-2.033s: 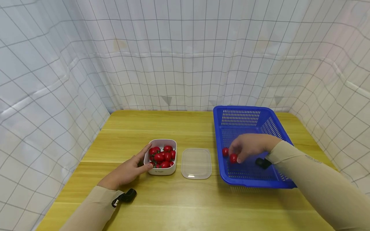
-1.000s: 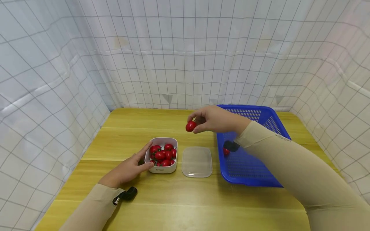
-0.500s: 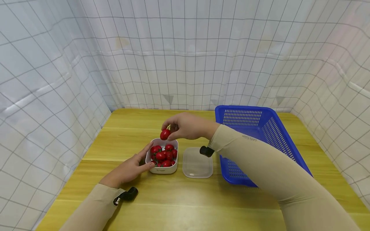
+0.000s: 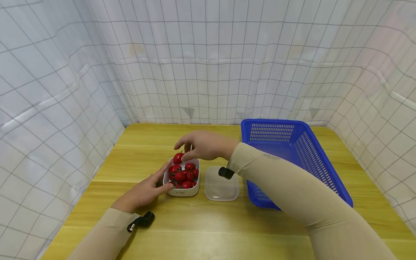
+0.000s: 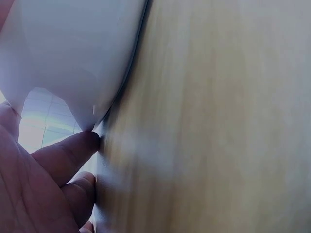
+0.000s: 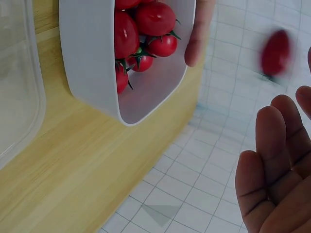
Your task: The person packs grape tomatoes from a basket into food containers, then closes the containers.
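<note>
A white food container (image 4: 182, 192) holds several red cherry tomatoes (image 4: 183, 176) with green stems. My left hand (image 4: 143, 191) rests against its left side, thumb at the front corner and fingers extended along the back left; in the left wrist view fingertips (image 5: 87, 141) touch the container's wall. Over the container's back edge, my right hand (image 4: 204, 145) has its fingers parted. A single cherry tomato (image 4: 177, 158) is just below them; in the right wrist view this blurred tomato (image 6: 276, 54) is in the air, apart from the visible fingers (image 6: 269, 133).
A translucent lid (image 4: 222, 183) lies flat just right of the container. Further right stands a blue perforated basket (image 4: 273, 131), its front part hidden behind my right forearm (image 4: 286, 180). The wooden table (image 4: 195, 231) is bordered by gridded white curtains (image 4: 214, 72).
My right hand has carried a cherry tomato leftward from the basket to above the container, then lowered slightly and parted its fingers, releasing it. My left hand has stayed at the container.
</note>
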The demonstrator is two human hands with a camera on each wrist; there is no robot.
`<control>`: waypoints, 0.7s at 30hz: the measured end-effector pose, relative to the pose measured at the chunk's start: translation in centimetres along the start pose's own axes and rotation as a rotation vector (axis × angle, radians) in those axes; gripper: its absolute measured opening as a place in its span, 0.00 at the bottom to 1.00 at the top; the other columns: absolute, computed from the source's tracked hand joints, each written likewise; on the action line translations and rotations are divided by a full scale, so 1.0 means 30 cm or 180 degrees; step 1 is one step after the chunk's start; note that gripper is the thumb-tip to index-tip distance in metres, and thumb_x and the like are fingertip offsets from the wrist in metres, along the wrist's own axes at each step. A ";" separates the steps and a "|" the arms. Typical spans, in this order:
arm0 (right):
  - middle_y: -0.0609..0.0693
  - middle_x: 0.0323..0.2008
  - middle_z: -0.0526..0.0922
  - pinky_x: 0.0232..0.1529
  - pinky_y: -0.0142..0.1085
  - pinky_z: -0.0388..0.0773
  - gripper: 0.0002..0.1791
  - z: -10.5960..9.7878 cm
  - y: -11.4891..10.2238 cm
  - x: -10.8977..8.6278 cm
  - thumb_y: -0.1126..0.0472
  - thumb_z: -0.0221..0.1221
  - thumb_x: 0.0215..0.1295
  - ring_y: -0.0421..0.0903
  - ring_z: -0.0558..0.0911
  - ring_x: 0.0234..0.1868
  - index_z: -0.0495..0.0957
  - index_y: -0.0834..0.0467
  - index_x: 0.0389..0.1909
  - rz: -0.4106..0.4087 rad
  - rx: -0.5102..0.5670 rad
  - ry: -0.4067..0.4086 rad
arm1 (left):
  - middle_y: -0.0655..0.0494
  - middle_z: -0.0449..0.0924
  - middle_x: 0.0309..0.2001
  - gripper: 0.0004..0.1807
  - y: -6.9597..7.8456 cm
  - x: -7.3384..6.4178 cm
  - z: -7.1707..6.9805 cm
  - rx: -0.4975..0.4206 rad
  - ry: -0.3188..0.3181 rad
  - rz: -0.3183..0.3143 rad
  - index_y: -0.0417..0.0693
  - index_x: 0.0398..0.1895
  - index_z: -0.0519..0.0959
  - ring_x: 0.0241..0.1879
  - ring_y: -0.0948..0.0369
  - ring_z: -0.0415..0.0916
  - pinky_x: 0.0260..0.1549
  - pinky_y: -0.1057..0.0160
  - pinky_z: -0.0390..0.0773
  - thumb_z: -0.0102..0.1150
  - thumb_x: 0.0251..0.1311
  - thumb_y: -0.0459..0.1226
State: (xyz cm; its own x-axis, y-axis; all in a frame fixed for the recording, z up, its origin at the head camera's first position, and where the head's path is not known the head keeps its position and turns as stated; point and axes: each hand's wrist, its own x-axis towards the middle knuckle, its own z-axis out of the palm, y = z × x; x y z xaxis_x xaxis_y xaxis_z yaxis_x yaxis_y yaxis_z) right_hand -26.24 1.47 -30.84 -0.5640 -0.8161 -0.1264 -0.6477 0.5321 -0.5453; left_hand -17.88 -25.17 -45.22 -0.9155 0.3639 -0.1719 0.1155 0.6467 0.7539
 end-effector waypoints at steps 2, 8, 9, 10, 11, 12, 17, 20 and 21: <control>0.44 0.41 0.87 0.42 0.32 0.82 0.23 -0.002 0.009 -0.005 0.54 0.65 0.75 0.43 0.84 0.43 0.80 0.51 0.68 -0.0010 0.0042 0.0027 | 0.41 0.41 0.86 0.46 -0.002 0.000 0.001 -0.0010 0.0000 0.0007 0.76 0.87 0.37 0.82 0.30 0.44 0.72 0.22 0.54 0.54 0.77 0.57; 0.49 0.44 0.86 0.42 0.34 0.81 0.24 -0.039 0.065 -0.070 0.57 0.64 0.75 0.45 0.84 0.42 0.78 0.53 0.70 0.0102 0.0320 0.0233 | 0.40 0.42 0.86 0.46 -0.004 0.000 0.003 -0.0084 0.0025 0.0018 0.77 0.86 0.38 0.82 0.31 0.43 0.74 0.24 0.52 0.55 0.76 0.57; 0.50 0.45 0.86 0.42 0.35 0.81 0.25 -0.049 0.077 -0.088 0.56 0.64 0.75 0.45 0.84 0.42 0.77 0.52 0.70 0.0167 0.0355 0.0274 | 0.40 0.42 0.86 0.46 -0.003 0.001 0.003 -0.0092 0.0027 0.0024 0.77 0.86 0.38 0.82 0.31 0.43 0.74 0.24 0.52 0.55 0.76 0.56; 0.50 0.45 0.85 0.42 0.35 0.81 0.25 -0.058 0.092 -0.108 0.55 0.64 0.75 0.45 0.84 0.42 0.77 0.51 0.71 0.0226 0.0373 0.0311 | 0.40 0.42 0.86 0.46 -0.003 0.001 0.005 -0.0104 0.0035 0.0029 0.76 0.87 0.39 0.82 0.31 0.43 0.75 0.24 0.51 0.55 0.77 0.56; 0.49 0.46 0.85 0.43 0.36 0.81 0.25 -0.067 0.110 -0.128 0.54 0.64 0.75 0.45 0.83 0.42 0.77 0.50 0.71 0.0285 0.0357 0.0361 | 0.40 0.42 0.86 0.46 -0.003 0.002 0.006 -0.0100 0.0043 0.0035 0.76 0.86 0.39 0.82 0.31 0.43 0.75 0.25 0.51 0.56 0.77 0.56; 0.49 0.46 0.85 0.43 0.37 0.81 0.26 -0.075 0.130 -0.149 0.53 0.65 0.75 0.45 0.83 0.42 0.77 0.49 0.71 0.0351 0.0361 0.0410 | 0.40 0.42 0.86 0.46 -0.003 0.003 0.007 -0.0106 0.0048 0.0042 0.76 0.87 0.39 0.83 0.31 0.43 0.75 0.25 0.51 0.56 0.77 0.55; 0.46 0.43 0.86 0.40 0.38 0.80 0.25 -0.105 0.253 -0.270 0.54 0.67 0.72 0.45 0.81 0.39 0.79 0.48 0.68 0.0600 0.0272 0.0662 | 0.40 0.42 0.86 0.46 -0.008 0.006 0.010 -0.0103 0.0068 0.0037 0.75 0.87 0.39 0.82 0.31 0.43 0.75 0.26 0.51 0.56 0.76 0.55; 0.47 0.41 0.86 0.42 0.38 0.81 0.24 -0.116 0.341 -0.350 0.56 0.68 0.71 0.44 0.83 0.41 0.81 0.51 0.67 0.0708 0.0252 0.0721 | 0.40 0.42 0.86 0.46 -0.014 0.005 0.008 -0.0083 0.0075 0.0029 0.76 0.87 0.39 0.82 0.31 0.43 0.75 0.25 0.51 0.56 0.76 0.56; 0.47 0.41 0.86 0.44 0.38 0.81 0.24 -0.118 0.371 -0.375 0.57 0.69 0.71 0.44 0.83 0.42 0.81 0.51 0.66 0.0753 0.0243 0.0718 | 0.40 0.42 0.86 0.46 -0.017 0.005 0.007 -0.0078 0.0079 0.0033 0.76 0.87 0.40 0.82 0.31 0.43 0.75 0.25 0.51 0.56 0.76 0.56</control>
State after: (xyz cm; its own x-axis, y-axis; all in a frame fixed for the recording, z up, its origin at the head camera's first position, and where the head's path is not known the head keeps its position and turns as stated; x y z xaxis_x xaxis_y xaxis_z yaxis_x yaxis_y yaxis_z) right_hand -28.90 17.37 -32.56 -0.7989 -0.5968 -0.0749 -0.4498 0.6754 -0.5844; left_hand -18.00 -25.30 -45.79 -0.9236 0.3535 -0.1483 0.1159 0.6262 0.7710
